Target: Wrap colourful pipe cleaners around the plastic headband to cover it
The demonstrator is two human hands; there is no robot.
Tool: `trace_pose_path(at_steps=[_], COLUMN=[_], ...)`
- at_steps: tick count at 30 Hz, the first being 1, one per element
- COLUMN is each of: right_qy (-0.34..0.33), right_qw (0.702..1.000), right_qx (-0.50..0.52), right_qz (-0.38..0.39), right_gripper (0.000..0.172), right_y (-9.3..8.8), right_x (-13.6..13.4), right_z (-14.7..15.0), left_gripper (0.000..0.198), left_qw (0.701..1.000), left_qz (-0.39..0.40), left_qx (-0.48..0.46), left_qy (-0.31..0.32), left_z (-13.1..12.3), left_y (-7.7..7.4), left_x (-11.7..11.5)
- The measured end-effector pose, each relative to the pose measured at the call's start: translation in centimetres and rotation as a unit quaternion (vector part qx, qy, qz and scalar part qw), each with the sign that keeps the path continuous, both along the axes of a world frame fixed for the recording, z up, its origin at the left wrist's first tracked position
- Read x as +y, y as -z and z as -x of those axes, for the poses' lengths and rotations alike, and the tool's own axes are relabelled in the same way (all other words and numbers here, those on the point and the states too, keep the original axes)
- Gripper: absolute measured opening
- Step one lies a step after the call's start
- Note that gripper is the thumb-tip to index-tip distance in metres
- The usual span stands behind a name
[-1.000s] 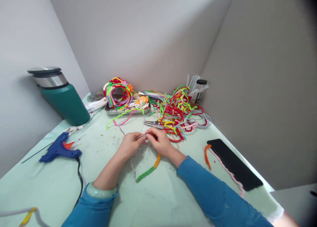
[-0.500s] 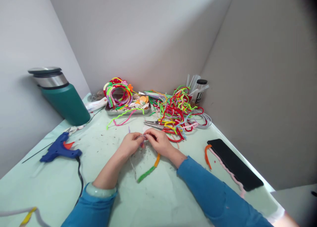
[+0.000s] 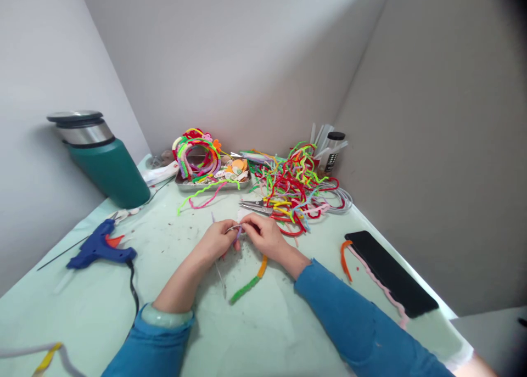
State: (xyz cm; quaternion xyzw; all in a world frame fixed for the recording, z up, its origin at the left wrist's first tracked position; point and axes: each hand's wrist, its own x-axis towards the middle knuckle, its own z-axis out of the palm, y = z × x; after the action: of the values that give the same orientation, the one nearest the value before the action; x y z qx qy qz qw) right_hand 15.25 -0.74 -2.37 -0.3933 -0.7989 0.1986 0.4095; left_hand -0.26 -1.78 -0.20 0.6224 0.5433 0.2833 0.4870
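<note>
Over the middle of the table my two hands are close together, fingertips nearly meeting. My left hand is closed on a thin pale band, whose bare end sticks out below the hand. The band's other end, wrapped in green and orange fuzzy stem, comes out under my right hand. A purple pipe cleaner crosses the band between the fingertips, and its tip shows beyond my left hand. My right fingers pinch at this crossing; the exact grip is partly hidden.
A blue glue gun and a green bottle stand at left. Behind the hands are a metal tray with fuzzy hoops, scissors and a heap of pipe cleaners. A black phone-like slab lies at right.
The purple pipe cleaner shows more plainly between the fingertips, now lying across the band. My fingers have shifted slightly; the wrapped end has moved a little to the right.
</note>
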Motion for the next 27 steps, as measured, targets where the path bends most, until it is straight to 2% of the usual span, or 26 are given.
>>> trace_pose_path(at_steps=[10,18,27], right_qy=[0.004,0.008,-0.023], right_qw=[1.000,1.000,1.000], right_qx=[0.004,-0.001,-0.013], right_qz=[0.006,0.003,0.003], right_gripper=[0.014,0.015,0.012], right_y=[-0.06,-0.02,-0.47], right_x=[-0.03,0.15,-0.05], right_z=[0.01,-0.06,-0.10], left_gripper=[0.033,0.044,0.044], left_qw=[1.000,0.999,0.998], left_qz=[0.010,-0.035,-0.029], left_qx=[0.014,0.027,0.025], left_qy=[-0.002,-0.020,-0.041], left_z=[0.04,0.29,0.06], left_y=[-0.15,0.03,-0.37], left_x=[-0.08,-0.01,-0.22])
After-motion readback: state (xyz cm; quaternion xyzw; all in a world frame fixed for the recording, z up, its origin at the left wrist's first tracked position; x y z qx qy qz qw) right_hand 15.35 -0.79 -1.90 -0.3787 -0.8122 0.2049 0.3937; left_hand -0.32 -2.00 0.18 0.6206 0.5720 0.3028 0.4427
